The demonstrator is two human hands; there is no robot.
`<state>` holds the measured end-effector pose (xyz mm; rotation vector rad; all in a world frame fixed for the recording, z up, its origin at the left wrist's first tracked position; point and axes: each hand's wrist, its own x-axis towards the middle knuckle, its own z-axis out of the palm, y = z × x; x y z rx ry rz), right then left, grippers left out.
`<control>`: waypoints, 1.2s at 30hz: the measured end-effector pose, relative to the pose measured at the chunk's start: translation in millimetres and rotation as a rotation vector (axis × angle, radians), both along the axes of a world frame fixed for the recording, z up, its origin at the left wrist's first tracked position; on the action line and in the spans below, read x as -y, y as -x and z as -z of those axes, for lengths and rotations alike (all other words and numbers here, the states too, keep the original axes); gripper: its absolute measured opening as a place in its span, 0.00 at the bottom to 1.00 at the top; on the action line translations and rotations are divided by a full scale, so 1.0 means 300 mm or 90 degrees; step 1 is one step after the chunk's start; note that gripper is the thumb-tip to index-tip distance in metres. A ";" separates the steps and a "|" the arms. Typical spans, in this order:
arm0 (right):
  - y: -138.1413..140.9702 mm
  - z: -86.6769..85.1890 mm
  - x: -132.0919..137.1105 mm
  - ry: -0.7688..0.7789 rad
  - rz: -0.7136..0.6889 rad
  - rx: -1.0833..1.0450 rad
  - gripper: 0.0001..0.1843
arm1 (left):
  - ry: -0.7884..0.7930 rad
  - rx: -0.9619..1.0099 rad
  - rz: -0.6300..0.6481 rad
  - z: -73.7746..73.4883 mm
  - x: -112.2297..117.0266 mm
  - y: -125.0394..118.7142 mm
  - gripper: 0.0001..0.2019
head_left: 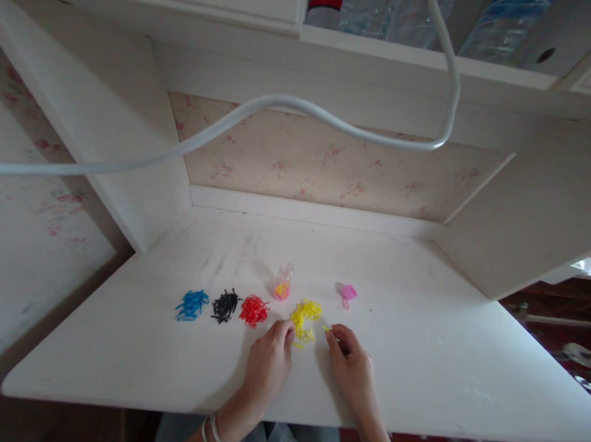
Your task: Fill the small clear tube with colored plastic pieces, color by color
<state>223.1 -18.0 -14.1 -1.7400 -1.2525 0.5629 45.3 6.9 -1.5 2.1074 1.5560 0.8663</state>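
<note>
Left hand: curled, fingertips on near edge of yellow pile, grip unclear. Right hand: pinching one yellow band just beside that pile. Red pile, black pile and blue pile lie in a row leftward on the bench. Jar and pink lid sit behind.

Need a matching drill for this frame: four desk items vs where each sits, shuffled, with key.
1 blue pile
2 red pile
3 yellow pile
4 pink lid

a at the left hand fingertips
b farthest left in the row
c behind the row, right of the jar
d just right of the black pile

Pairs: 1-b, 2-d, 3-a, 4-c
</note>
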 end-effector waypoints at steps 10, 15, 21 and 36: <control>0.009 -0.009 -0.002 -0.019 -0.017 0.020 0.19 | -0.016 0.121 0.032 0.004 -0.010 0.011 0.10; 0.077 -0.118 -0.061 -0.126 -0.037 0.045 0.17 | -0.025 0.157 0.028 0.028 -0.022 0.018 0.12; 0.166 -0.299 -0.219 -0.210 -0.078 0.080 0.14 | -0.036 0.194 0.002 0.037 -0.032 0.027 0.11; 0.214 -0.323 -0.370 -0.265 -0.193 0.194 0.12 | 0.001 0.239 -0.017 0.031 -0.029 0.034 0.11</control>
